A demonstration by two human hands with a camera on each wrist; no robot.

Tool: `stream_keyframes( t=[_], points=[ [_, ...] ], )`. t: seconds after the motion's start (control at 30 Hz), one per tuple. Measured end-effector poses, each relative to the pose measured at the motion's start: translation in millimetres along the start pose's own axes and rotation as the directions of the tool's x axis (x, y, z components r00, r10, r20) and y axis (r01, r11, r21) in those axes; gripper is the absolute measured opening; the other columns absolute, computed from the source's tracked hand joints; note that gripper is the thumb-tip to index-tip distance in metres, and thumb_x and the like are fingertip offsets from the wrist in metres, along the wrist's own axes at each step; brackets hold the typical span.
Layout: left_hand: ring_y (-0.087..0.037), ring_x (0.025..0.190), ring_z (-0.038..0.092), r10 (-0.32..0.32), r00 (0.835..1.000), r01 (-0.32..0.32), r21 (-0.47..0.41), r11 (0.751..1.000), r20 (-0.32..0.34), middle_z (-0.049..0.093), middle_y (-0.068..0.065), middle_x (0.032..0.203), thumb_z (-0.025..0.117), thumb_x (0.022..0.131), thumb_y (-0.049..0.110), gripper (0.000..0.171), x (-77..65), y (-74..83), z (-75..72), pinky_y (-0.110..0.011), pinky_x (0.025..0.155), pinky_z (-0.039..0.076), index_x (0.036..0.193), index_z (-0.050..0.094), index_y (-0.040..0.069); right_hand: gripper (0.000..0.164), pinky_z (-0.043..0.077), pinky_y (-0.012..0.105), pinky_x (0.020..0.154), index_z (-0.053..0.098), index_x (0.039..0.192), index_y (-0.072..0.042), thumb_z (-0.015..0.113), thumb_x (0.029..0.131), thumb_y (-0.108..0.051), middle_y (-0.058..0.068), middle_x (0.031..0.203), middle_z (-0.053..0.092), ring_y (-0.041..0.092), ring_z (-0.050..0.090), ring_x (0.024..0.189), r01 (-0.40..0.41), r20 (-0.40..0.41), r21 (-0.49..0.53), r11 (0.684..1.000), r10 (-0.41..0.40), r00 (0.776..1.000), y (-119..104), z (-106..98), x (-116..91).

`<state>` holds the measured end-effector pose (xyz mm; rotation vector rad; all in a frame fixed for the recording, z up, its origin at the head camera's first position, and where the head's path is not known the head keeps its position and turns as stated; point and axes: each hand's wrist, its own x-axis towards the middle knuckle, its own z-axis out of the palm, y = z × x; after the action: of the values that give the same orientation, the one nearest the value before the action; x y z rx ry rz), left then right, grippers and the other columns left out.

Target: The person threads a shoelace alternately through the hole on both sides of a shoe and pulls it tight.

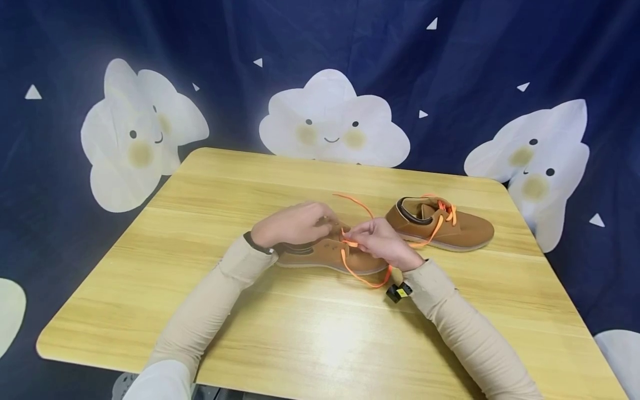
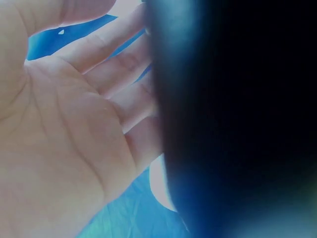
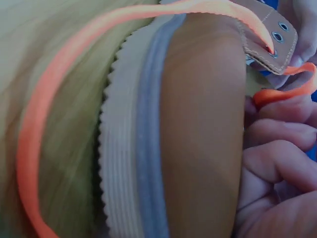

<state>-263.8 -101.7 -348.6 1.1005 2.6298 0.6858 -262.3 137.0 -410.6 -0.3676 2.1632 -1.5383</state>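
A brown shoe (image 1: 312,256) with an orange lace (image 1: 367,283) lies on its sole at the middle of the table, toe to the right. My right hand (image 1: 382,243) pinches the lace between thumb and fingers over the front of the opening. Over the shoe's collar and tongue reaches my left hand (image 1: 295,225), its fingertips right at the eyelet flap; I cannot tell whether they grip anything. In the right wrist view the lace (image 3: 32,134) loops from an eyelet of the flap (image 3: 280,52). A dark shape hides the left fingertips in the left wrist view.
A second brown shoe (image 1: 470,230) with orange lace tied at the front stands behind and to the right. Both shoes rest on a light wooden table (image 1: 320,333). Behind it hangs a dark blue curtain (image 1: 225,33) with white clouds.
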Motion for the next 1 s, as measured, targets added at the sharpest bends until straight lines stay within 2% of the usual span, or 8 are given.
stream_keyframes(
  t=[0.2, 0.37, 0.5, 0.67, 0.8, 0.9, 1.0],
  points=[
    [-0.014, 0.080, 0.061, 0.005, 1.000, -0.005, -0.003, 1.000, -0.003, 0.070, -0.004, 0.097, 0.051, 0.103, 0.012, 0.028, -0.1, -0.4, -0.5, -0.030, 0.077, 0.052, 0.113, 0.077, 0.008, 0.021, 0.023, 0.022, 0.043, 0.079, 0.099, -0.005, 0.069, 0.098, -0.023, -0.010, 0.048, 0.039, 0.006, 0.024, 0.042, 0.000, -0.089, -0.035, 0.999, -0.003, 0.996, -0.3, 4.3, -2.2],
    [-0.013, 0.076, 0.059, 0.017, 1.000, -0.017, -0.022, 1.000, 0.001, 0.071, -0.006, 0.100, 0.051, 0.102, 0.011, 0.029, -0.8, -2.1, -0.7, -0.029, 0.075, 0.051, 0.116, 0.076, 0.008, 0.023, 0.024, 0.022, 0.043, 0.079, 0.106, -0.001, 0.065, 0.099, -0.018, -0.010, 0.049, 0.042, 0.005, 0.025, 0.042, 0.006, -0.121, -0.038, 0.999, -0.010, 0.993, -0.8, 4.4, -3.9],
    [-0.013, 0.079, 0.059, 0.015, 1.000, -0.015, -0.013, 1.000, 0.003, 0.072, -0.007, 0.104, 0.051, 0.101, 0.010, 0.031, -1.3, -3.2, -0.3, -0.030, 0.078, 0.051, 0.119, 0.075, 0.008, 0.024, 0.024, 0.021, 0.042, 0.078, 0.108, 0.001, 0.064, 0.098, -0.015, -0.009, 0.049, 0.044, 0.005, 0.026, 0.041, 0.011, -0.140, -0.032, 0.999, -0.015, 0.990, -0.6, 4.9, -4.6],
    [-0.017, 0.095, 0.065, 0.010, 1.000, -0.010, -0.004, 1.000, 0.008, 0.074, -0.008, 0.113, 0.052, 0.102, 0.011, 0.028, 1.2, -1.9, 0.9, -0.035, 0.090, 0.056, 0.121, 0.072, 0.005, 0.025, 0.025, 0.022, 0.044, 0.078, 0.093, 0.000, 0.068, 0.099, -0.022, -0.009, 0.048, 0.044, 0.006, 0.029, 0.042, 0.043, -0.158, -0.062, 0.997, -0.052, 0.986, 0.4, 8.3, -3.4],
    [-0.020, 0.110, 0.066, 0.006, 0.999, -0.006, -0.023, 1.000, 0.037, 0.070, -0.011, 0.124, 0.051, 0.104, 0.013, 0.028, 0.7, -1.2, 3.9, -0.037, 0.098, 0.055, 0.128, 0.062, 0.003, 0.029, 0.025, 0.022, 0.047, 0.075, 0.081, -0.002, 0.068, 0.099, -0.024, -0.008, 0.046, 0.043, 0.008, 0.032, 0.044, 0.050, -0.166, -0.103, 0.993, -0.067, 0.984, 0.6, 13.1, -2.2],
    [-0.019, 0.104, 0.067, -0.004, 0.998, 0.007, -0.036, 0.999, 0.068, 0.070, -0.009, 0.118, 0.048, 0.107, 0.019, 0.031, 1.7, -2.4, 7.4, -0.036, 0.095, 0.056, 0.132, 0.059, 0.005, 0.030, 0.025, 0.023, 0.047, 0.075, 0.078, -0.004, 0.068, 0.099, -0.024, -0.007, 0.045, 0.043, 0.009, 0.034, 0.044, 0.037, -0.176, -0.120, 0.992, -0.058, 0.983, 0.7, 15.4, -2.1],
    [-0.015, 0.095, 0.065, -0.029, 0.996, 0.033, -0.054, 0.998, 0.090, 0.071, -0.004, 0.110, 0.045, 0.109, 0.023, 0.033, 5.3, -4.4, 11.1, -0.034, 0.090, 0.055, 0.132, 0.063, 0.008, 0.029, 0.025, 0.023, 0.047, 0.077, 0.080, -0.005, 0.069, 0.099, -0.025, -0.007, 0.045, 0.044, 0.010, 0.035, 0.044, 0.028, -0.188, -0.126, 0.992, -0.051, 0.981, 1.2, 15.8, -1.5]
  ],
)
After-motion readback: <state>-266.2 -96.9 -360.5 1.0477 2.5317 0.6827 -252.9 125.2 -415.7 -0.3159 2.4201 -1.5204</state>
